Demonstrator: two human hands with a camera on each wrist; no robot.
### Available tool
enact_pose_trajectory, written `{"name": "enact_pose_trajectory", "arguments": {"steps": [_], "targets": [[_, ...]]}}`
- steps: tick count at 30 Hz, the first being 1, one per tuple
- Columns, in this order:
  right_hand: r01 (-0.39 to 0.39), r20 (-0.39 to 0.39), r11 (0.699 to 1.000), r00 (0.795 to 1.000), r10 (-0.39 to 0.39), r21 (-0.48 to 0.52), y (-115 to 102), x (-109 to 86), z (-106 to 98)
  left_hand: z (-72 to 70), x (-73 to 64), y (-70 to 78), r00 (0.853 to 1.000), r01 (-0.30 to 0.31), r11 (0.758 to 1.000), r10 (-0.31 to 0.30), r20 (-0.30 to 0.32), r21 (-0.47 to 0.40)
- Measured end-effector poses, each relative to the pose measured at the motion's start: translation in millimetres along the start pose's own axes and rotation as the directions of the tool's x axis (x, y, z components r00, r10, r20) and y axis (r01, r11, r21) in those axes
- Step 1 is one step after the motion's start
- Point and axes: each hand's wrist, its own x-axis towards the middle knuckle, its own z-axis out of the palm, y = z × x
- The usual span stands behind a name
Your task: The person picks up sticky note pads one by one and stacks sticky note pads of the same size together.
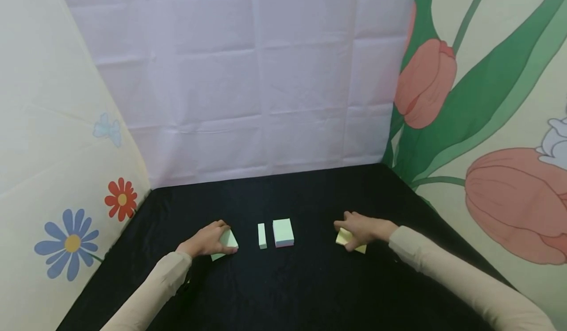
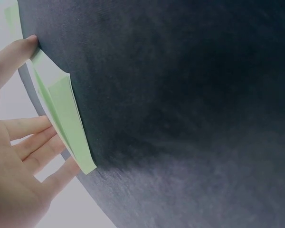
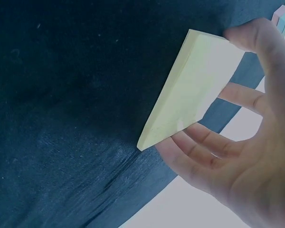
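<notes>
My left hand (image 1: 207, 239) holds a pale green sticky-note pad (image 1: 228, 239) at the left of the black cloth. In the left wrist view, the thumb is at one end of this green pad (image 2: 69, 124) and the fingers lie along its far edge. Over on the right, my right hand (image 1: 366, 228) grips a thin yellow sticky-note pad (image 1: 343, 237). The right wrist view has the thumb at one corner of the yellow pad (image 3: 194, 88), with the fingertips against the opposite edge.
Between the hands stand a narrow pale green strip pad (image 1: 262, 236) and a thicker square note block (image 1: 283, 231), pale green on top with pink at its base. Black cloth (image 1: 292, 291) covers the table. A white curtain (image 1: 257, 75) hangs behind, with flower-printed sheets (image 1: 500, 198) at the sides.
</notes>
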Motion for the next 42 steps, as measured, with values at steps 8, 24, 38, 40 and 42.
{"name": "enact_pose_trajectory", "arguments": {"steps": [8, 24, 38, 40, 42], "targets": [[-0.005, -0.002, 1.000, 1.000, 0.005, -0.005, 0, -0.3, 1, 1.1, -0.2, -1.1, 1.000, -0.005, 1.000, 0.005, -0.005, -0.003], [0.039, -0.028, 0.998, 0.999, -0.040, -0.042, 2, 6.1, 1, 1.9, -0.2, -2.4, 1.000, -0.003, 1.000, 0.003, -0.008, 0.008], [0.057, 0.010, 0.997, 0.998, -0.057, -0.045, -7, 11.9, 0, 1.5, -1.5, 0.1, 1.000, -0.006, 1.000, 0.006, -0.013, 0.003], [0.063, 0.010, 0.997, 0.998, -0.063, -0.049, -7, 12.6, 0, 1.2, -1.6, 0.0, 1.000, -0.005, 1.000, 0.005, -0.013, 0.001], [0.075, 0.005, 0.996, 0.997, -0.074, -0.056, -7, 13.4, -1, 1.0, -1.6, -0.2, 1.000, -0.003, 1.000, 0.003, -0.012, 0.004]]}}
